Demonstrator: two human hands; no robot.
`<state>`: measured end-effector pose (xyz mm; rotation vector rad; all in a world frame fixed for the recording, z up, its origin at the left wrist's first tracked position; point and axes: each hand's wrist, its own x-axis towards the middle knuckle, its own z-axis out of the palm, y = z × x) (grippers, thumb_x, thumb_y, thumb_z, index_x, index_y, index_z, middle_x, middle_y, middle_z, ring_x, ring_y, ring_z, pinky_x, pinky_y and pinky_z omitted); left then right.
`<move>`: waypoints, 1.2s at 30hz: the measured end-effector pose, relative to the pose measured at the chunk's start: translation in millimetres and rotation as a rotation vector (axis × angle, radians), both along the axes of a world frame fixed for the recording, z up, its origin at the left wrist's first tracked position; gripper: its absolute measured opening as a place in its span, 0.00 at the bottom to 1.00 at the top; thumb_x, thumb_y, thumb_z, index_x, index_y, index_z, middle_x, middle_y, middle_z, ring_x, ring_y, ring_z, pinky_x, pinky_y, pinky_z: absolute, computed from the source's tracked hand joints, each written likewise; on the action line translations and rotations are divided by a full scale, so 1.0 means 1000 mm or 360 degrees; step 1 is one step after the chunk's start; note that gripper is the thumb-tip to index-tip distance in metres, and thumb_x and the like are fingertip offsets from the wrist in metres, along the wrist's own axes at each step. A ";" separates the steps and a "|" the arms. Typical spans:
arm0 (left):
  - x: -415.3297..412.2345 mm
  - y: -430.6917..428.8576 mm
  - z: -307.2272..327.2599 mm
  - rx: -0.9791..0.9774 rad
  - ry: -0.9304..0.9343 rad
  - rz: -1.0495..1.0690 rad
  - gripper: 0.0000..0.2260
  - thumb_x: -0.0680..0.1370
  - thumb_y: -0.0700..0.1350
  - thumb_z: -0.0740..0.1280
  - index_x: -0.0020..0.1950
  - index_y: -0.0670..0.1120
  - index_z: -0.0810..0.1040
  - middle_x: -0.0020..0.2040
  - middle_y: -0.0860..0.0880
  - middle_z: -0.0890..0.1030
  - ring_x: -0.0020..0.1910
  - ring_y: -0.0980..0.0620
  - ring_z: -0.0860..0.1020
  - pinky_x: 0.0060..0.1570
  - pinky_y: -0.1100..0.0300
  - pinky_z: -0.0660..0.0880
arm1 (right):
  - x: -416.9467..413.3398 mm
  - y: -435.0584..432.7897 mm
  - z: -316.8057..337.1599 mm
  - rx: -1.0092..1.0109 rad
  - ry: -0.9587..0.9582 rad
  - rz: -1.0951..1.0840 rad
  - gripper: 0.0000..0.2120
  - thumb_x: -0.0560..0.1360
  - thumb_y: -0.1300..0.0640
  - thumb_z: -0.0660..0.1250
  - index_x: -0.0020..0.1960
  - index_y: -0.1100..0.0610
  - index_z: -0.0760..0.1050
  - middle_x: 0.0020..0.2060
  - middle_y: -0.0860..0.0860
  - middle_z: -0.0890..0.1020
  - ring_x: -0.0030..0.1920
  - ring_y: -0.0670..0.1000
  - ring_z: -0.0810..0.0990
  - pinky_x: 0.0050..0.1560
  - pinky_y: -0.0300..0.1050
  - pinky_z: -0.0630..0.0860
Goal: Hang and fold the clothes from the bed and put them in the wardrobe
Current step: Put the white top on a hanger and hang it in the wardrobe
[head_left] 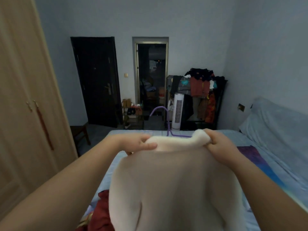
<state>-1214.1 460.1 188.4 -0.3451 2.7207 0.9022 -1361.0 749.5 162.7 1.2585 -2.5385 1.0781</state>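
The room has pale blue walls. A tall light-wood wardrobe (25, 97) stands on the left with its doors closed. The bed (108, 169) has a pale blue sheet and fills the low part of the room. A big cream top (173, 189) hangs above the bed, held up by a person. A dark door (98, 80) is shut in the far wall, and next to it is an open doorway (151, 77). In the far right corner a black rack (203, 90) is piled with clothes. A white fan (178, 110) stands just beside it. A red cloth (101, 212) lies on the near left of the bed. A purple hanger (168, 120) pokes up out of the top's neck. The left hand (140, 142) pinches the top's upper edge, thumb on the cloth. The right hand (218, 142) grips a bunch of it, fingers curled tight.
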 end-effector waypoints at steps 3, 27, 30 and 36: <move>0.005 0.003 -0.016 -0.0234 0.0252 -0.0122 0.08 0.79 0.60 0.65 0.54 0.59 0.73 0.51 0.55 0.80 0.51 0.51 0.80 0.47 0.53 0.77 | -0.003 -0.001 -0.007 0.0125 -0.0023 -0.0065 0.15 0.77 0.58 0.63 0.57 0.40 0.76 0.51 0.41 0.81 0.52 0.46 0.79 0.53 0.52 0.76; 0.076 -0.014 0.084 -0.0678 0.1041 0.0000 0.09 0.80 0.54 0.65 0.57 0.64 0.67 0.48 0.59 0.77 0.46 0.59 0.78 0.44 0.59 0.75 | 0.028 -0.043 0.093 -0.0174 -0.0295 0.0398 0.07 0.79 0.51 0.67 0.52 0.41 0.82 0.44 0.43 0.86 0.44 0.43 0.84 0.48 0.45 0.78; 0.076 -0.023 0.089 -0.0604 0.0959 0.0075 0.14 0.79 0.54 0.68 0.59 0.65 0.66 0.50 0.60 0.77 0.47 0.58 0.78 0.42 0.63 0.72 | 0.023 -0.048 0.095 -0.0177 -0.0344 0.0418 0.06 0.79 0.51 0.66 0.54 0.43 0.81 0.45 0.46 0.86 0.44 0.44 0.84 0.50 0.48 0.80; 0.107 -0.049 0.075 -0.0183 0.0505 0.0347 0.26 0.73 0.70 0.65 0.69 0.62 0.73 0.60 0.59 0.81 0.56 0.59 0.81 0.60 0.54 0.77 | 0.022 -0.080 0.085 -0.0303 -0.0312 0.0543 0.08 0.78 0.51 0.68 0.55 0.45 0.82 0.46 0.45 0.85 0.46 0.44 0.84 0.52 0.52 0.79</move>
